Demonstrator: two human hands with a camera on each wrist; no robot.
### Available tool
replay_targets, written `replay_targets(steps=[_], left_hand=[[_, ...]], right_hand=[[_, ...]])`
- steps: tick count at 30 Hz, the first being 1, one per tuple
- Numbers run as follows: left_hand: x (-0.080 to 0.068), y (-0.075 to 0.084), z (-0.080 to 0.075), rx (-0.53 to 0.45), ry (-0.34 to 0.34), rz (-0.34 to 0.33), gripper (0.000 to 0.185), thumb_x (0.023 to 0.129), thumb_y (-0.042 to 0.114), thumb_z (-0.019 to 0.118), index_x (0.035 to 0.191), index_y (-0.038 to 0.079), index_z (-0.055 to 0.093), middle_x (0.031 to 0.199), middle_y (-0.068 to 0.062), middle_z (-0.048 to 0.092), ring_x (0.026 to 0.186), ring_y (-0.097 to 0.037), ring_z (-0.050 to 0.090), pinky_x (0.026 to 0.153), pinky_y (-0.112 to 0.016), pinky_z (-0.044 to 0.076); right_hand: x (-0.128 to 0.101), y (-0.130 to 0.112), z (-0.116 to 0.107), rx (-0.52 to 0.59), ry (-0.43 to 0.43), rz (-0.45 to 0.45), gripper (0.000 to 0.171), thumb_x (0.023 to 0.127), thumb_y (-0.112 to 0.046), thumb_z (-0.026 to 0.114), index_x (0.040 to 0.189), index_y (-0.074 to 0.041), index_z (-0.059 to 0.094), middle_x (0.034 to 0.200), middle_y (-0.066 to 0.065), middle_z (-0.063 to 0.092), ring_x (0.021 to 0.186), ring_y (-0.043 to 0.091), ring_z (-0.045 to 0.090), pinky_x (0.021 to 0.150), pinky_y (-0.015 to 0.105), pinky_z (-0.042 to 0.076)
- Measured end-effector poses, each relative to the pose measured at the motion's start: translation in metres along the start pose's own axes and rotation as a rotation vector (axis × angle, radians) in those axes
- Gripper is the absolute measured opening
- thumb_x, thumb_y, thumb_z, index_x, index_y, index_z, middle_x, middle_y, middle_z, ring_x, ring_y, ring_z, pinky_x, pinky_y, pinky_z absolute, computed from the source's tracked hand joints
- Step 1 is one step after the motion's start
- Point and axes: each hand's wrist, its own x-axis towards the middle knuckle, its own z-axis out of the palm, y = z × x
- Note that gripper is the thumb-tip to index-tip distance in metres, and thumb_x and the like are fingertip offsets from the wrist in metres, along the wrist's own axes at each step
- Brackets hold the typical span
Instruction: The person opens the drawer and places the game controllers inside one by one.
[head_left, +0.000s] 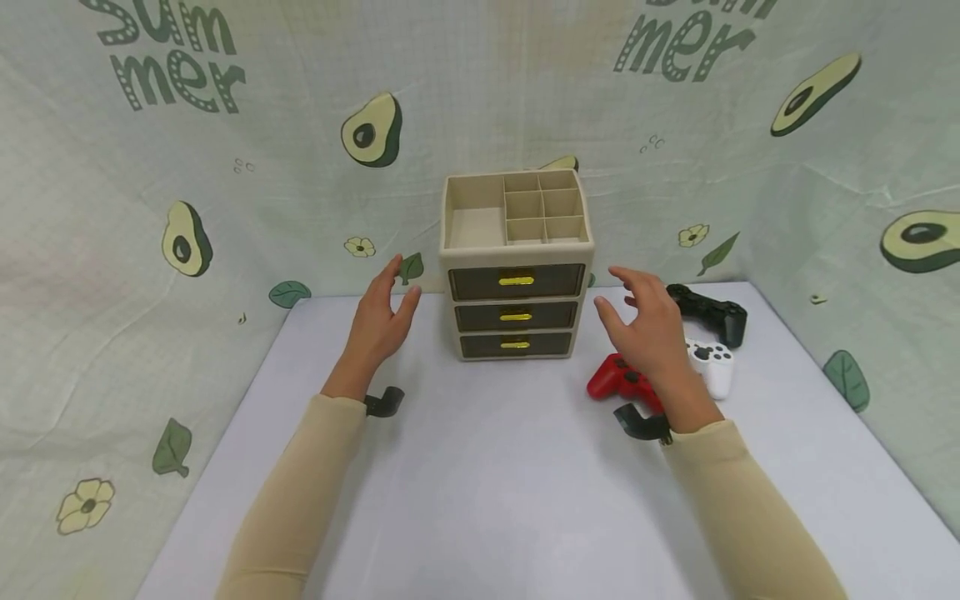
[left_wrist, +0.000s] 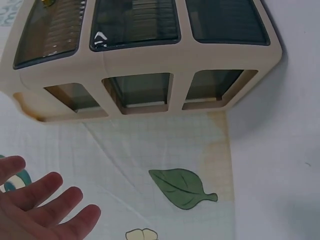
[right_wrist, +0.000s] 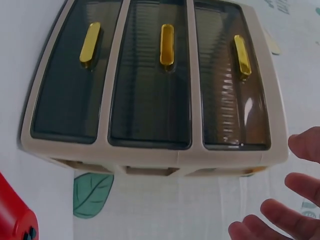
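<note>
Just two open hands (head_left: pixel 517 325) flanking drawer organizer (head_left: pixel 516 265).

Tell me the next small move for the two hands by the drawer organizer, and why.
Probably bring both hands inward onto the sides of the drawer organizer. The left hand and right hand flank it with open fingers, touching nothing, and all three drawers look closed. The red controller lies just under the right hand, so keep that hand raised.
</note>
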Motion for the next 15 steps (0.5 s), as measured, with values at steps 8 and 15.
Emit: replay_targets(steps=[8, 15], left_hand=[[0.007, 0.003, 0.005, -0.124, 0.051, 0.016, 0.059, 0.101, 0.04, 0.047, 0.153, 0.024, 0.027, 0.144, -0.013, 0.046, 0.133, -0.028, 0.045, 0.106, -0.047, 0.042], [0.012, 0.01, 0.007, -0.216, 0.063, 0.031, 0.055, 0.101, 0.037, 0.049, 0.151, 0.024, 0.03, 0.143, -0.013, 0.049, 0.129, -0.028, 0.049, 0.102, -0.046, 0.045]], right_hand=[[0.001, -0.01, 0.01, 0.095, 0.089, -0.02, 0.038, 0.091, -0.017, 0.066, 0.128, -0.007, 0.06, 0.124, 0.015, 0.059, 0.11, 0.03, 0.061, 0.09, 0.044, 0.054], [0.002, -0.018, 0.021, 0.172, 0.14, -0.026, 0.034, 0.089, -0.013, 0.068, 0.122, -0.003, 0.063, 0.117, 0.016, 0.061, 0.104, 0.027, 0.065, 0.086, 0.038, 0.055]])
